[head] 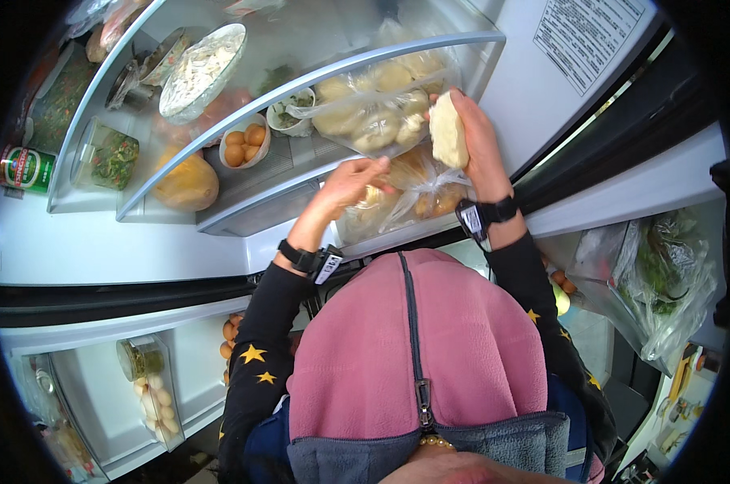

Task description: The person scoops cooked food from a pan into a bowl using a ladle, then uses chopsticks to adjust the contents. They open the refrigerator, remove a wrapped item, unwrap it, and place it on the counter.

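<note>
My right hand [481,142] grips a pale, oblong piece of food [448,130], possibly steamed bread, at the right side of an open fridge. My left hand [356,181] holds nothing that I can see; its fingers are apart and slightly blurred. Just above it, on a shelf, sits a clear plastic bag of pale buns [374,124]. Below and between the hands lies a knotted plastic bag [431,181] with yellowish-brown food inside, in a lower drawer. Part of that bag is behind my left fingers.
On the shelf are a bowl of eggs [244,145], a small bowl of greens [292,114], a large yellow fruit [186,180] and a film-covered bowl [202,74]. Curved shelf edges [310,91] cross in front. Open doors stand at left [92,375] and right [631,187].
</note>
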The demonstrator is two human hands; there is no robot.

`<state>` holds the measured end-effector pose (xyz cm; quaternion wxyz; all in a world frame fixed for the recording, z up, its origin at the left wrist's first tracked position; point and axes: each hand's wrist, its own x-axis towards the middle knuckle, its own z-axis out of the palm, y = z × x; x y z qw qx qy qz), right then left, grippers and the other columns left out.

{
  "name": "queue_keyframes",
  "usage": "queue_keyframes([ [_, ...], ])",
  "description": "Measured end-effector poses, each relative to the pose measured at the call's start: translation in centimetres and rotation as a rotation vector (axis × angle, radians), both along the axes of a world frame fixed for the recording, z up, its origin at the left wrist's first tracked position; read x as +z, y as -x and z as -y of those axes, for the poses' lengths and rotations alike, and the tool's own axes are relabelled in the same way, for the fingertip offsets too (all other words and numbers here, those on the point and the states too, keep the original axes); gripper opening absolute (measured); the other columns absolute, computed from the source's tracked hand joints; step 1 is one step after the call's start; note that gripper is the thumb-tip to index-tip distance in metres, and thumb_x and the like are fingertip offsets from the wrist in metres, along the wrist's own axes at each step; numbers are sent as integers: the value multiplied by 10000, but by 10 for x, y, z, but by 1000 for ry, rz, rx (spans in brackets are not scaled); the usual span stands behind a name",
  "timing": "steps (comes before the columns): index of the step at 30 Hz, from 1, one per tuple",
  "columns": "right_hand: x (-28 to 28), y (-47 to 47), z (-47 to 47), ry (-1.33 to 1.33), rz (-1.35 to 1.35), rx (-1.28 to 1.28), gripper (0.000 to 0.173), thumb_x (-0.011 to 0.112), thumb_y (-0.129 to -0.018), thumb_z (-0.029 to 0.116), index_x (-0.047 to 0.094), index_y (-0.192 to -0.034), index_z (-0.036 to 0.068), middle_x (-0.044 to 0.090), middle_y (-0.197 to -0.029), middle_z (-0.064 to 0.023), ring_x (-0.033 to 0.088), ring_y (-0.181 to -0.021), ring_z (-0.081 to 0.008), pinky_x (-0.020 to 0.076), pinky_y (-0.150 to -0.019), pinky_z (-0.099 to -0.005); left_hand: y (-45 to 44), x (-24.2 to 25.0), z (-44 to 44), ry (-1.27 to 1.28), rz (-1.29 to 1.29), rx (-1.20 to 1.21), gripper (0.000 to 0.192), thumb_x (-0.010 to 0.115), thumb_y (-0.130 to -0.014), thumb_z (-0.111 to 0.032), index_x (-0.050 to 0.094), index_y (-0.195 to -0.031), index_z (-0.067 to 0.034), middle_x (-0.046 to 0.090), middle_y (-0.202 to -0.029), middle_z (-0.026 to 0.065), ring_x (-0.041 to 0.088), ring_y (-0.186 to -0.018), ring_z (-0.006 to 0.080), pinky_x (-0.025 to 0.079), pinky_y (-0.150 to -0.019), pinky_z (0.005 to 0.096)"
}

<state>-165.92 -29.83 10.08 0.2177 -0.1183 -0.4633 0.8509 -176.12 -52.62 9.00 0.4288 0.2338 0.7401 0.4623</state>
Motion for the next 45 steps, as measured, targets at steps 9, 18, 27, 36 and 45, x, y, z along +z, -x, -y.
queue_keyframes([
  [9, -12, -150, 19, -134, 421, 617, 287, 595, -973, 269, 617, -1055, -5, 686, -957, -96, 663, -805, -154, 539, -704, -267, 29, -39, -66, -417, 228, 330, 282, 555, -979, -230, 639, -1160, -31, 718, -1073, 46, 394, -608, 52, 352, -563, 212],
  [18, -70, -127, 49, -6, 562, 707, 408, 614, -963, 347, 639, -1156, -12, 669, -879, -50, 636, -751, -107, 515, -657, -239, 10, -9, -28, -558, 116, 330, 287, 524, -1004, -232, 620, -1170, -18, 699, -996, 65, 337, -526, 22, 292, -493, 178],
  [27, -91, -40, 59, -69, 374, 523, 320, 635, -951, 340, 644, -951, 20, 680, -817, -71, 649, -654, -132, 524, -560, -263, -102, -22, 196, -567, 139, 960, 274, 480, -1028, -245, 617, -1142, -36, 639, -823, 36, 358, -462, 19, 268, -416, 187],
  [36, -105, 13, 74, -197, 342, 244, 441, 716, -894, 346, 610, -1113, -21, 677, -866, -74, 656, -709, -137, 529, -618, -263, -300, -213, 403, -330, 816, 1770, 165, 508, -995, -262, 585, -977, -117, 647, -747, 8, 385, -400, 87, 266, -331, 236],
  [45, -164, -194, 132, -295, 561, 631, 362, 567, -983, 348, 596, -1173, 41, 686, -1021, -76, 658, -794, -142, 548, -668, -271, -367, -191, 644, -111, -448, 2015, 697, 347, -1021, -507, 277, -1506, -11, 417, -1472, 135, 554, -1056, 249, 397, -974, 417],
])
